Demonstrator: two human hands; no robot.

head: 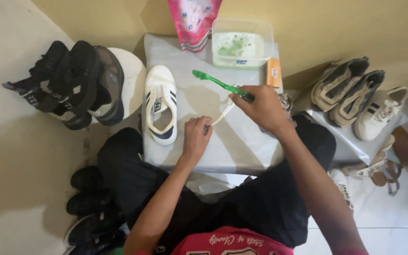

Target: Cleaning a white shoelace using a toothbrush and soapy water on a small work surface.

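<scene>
My right hand (262, 107) grips a green toothbrush (216, 82) by its handle, the bristled head pointing up and left. My left hand (196, 137) pinches one end of a white shoelace (223, 112), which runs up to the right hand. Both hands hover over a low grey-covered table (242, 146). A white sneaker with dark stripes (160, 103), laceless, lies on the table just left of my left hand.
A clear plastic tub of soapy water (242, 42) and a pink pouch (193, 21) stand at the table's far edge. Black sneakers (69, 82) sit at the left, more dark shoes (90, 203) by my knee, beige and white sneakers (355, 97) at the right.
</scene>
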